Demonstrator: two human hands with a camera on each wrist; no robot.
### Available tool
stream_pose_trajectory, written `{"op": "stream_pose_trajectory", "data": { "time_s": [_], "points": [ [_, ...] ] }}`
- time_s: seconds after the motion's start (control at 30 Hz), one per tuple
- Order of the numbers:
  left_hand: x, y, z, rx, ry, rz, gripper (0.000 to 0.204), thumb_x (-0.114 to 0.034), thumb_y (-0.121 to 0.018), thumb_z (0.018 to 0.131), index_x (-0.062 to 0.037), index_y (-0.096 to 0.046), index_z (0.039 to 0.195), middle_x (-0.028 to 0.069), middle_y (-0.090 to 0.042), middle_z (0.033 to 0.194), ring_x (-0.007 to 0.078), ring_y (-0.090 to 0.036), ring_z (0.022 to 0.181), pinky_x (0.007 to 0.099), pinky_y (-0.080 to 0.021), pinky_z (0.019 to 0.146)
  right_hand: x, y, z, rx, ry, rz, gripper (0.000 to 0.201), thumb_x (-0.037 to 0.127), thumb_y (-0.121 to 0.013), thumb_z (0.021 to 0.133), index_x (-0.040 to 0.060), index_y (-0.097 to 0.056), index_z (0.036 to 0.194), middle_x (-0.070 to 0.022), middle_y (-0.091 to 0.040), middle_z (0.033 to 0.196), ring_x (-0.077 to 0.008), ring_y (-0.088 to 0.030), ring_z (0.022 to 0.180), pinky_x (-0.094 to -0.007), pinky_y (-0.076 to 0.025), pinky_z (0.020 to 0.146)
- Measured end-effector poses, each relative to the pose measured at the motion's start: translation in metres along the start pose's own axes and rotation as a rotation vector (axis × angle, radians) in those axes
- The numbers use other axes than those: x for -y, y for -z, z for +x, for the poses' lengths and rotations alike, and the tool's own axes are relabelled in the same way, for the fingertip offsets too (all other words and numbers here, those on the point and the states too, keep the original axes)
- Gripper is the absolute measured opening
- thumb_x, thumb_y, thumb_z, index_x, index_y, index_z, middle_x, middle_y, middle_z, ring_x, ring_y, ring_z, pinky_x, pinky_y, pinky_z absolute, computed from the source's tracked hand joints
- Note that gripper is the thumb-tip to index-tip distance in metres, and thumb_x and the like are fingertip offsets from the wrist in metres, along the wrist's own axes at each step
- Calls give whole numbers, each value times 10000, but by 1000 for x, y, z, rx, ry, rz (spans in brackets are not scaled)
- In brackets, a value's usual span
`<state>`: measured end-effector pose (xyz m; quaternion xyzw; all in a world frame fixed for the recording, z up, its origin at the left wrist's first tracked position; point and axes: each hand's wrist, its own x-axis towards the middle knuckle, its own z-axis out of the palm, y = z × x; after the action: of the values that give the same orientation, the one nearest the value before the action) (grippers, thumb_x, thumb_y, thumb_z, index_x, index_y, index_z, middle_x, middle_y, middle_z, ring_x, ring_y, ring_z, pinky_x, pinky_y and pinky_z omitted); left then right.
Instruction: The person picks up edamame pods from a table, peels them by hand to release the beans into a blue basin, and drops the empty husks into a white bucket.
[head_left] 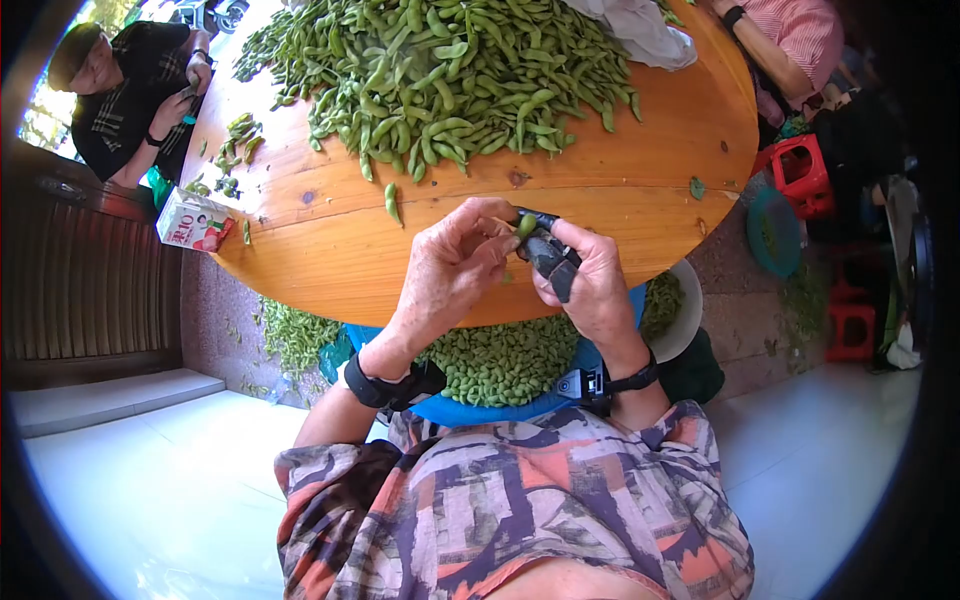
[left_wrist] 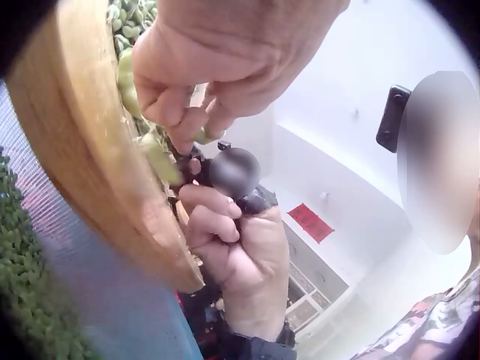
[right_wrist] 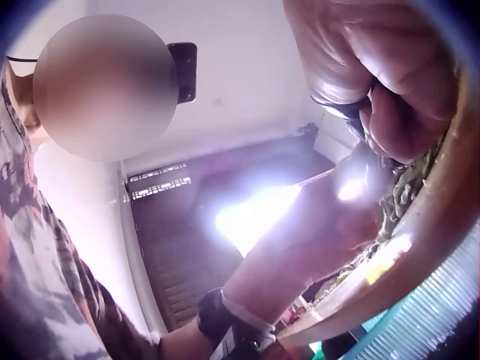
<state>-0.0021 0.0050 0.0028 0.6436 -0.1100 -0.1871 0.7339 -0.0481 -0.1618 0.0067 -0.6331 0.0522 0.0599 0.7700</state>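
Observation:
Over the near edge of the round wooden table, my left hand [head_left: 452, 262] pinches one end of a green edamame pod [head_left: 526, 226] between thumb and fingers. Opposite it, my right hand [head_left: 592, 280] grips the same pod between black-covered fingertips [head_left: 552, 262]. Its other fingers are curled, as the left wrist view shows. A large heap of edamame pods [head_left: 450, 80] covers the far part of the table, and one loose pod [head_left: 391, 203] lies nearer my left hand. Below my hands, a blue basin [head_left: 440, 412] holds many shelled green beans [head_left: 505, 362].
A white and red carton [head_left: 193, 222] stands at the table's left edge. Beside the basin is a white bowl [head_left: 690, 320]. Red stools [head_left: 803, 175] and a teal basin [head_left: 773, 232] are at right. Other people sit across at left [head_left: 130, 95] and right [head_left: 790, 45].

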Motion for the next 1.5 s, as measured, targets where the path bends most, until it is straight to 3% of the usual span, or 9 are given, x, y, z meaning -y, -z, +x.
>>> {"op": "stream_pose_trajectory", "data": {
  "time_s": [0.33,0.53,0.63,0.73,0.8,0.93,1.17,1.33,1.5],
  "points": [
    [10,-13,-7,-171,-317,311,172,51,-631,882,11,-527,1013,63,-672,817,66,-591,615,220,-486,565,5,10,-5,95,-55,321,154,60,-509,929,-27,-612,1003,31,-502,640,-22,-424,517,-187,-336,455],
    [2,1,-13,289,238,-694,265,-93,-631,935,-41,-485,1150,97,-667,804,140,-597,516,225,-401,395,11,24,-12,260,-71,396,179,65,-524,902,-38,-613,1018,21,-504,640,-26,-425,506,-183,-339,461],
    [-1,-4,-17,329,262,-781,248,-99,-606,953,-40,-476,1156,108,-665,828,133,-604,539,229,-424,421,19,27,-15,300,-115,428,177,61,-516,897,-25,-622,1010,26,-504,647,-16,-428,496,-175,-338,462],
    [-5,-13,-18,191,202,-417,328,-138,-672,919,-43,-491,1175,103,-667,830,114,-628,603,202,-492,523,25,25,-18,174,-83,-37,177,19,-534,852,-15,-632,996,-34,-537,668,-92,-504,535,-233,-400,511],
    [-6,-20,-18,117,179,-241,304,-142,-710,894,-46,-539,1126,64,-666,803,91,-642,736,241,-539,683,19,19,-19,119,375,-560,199,-20,-555,795,-18,-629,980,-121,-555,727,-224,-568,632,-306,-447,602],
    [-16,-16,-17,112,-307,647,249,-145,-660,907,9,-535,1058,176,-619,692,286,-678,717,370,-503,613,26,18,-22,102,353,-607,207,-30,-566,743,-35,-619,944,-173,-549,782,-326,-549,694,-332,-454,659],
    [-23,-5,-19,256,-251,839,179,-108,-533,974,6,-560,1110,132,-630,700,234,-623,632,324,-482,607,23,19,-23,125,274,-569,235,-57,-547,704,-49,-601,932,-183,-525,767,-342,-521,682,-339,-443,642],
    [-7,-23,-24,52,183,-40,292,-94,-465,982,14,-549,1240,1,-591,751,63,-513,624,238,-436,574,2,-6,-25,-150,512,-820,299,-65,-587,654,-26,-569,949,-165,-496,767,-408,-532,710,-418,-465,655],
    [11,-39,-29,-147,42,-211,235,-37,-463,937,7,-613,1112,-4,-599,841,60,-532,697,219,-427,607,-16,-27,-33,-166,635,-926,494,-118,-634,542,-65,-507,1016,-236,-440,985,-427,-539,837,-453,-496,707]
  ]
}}
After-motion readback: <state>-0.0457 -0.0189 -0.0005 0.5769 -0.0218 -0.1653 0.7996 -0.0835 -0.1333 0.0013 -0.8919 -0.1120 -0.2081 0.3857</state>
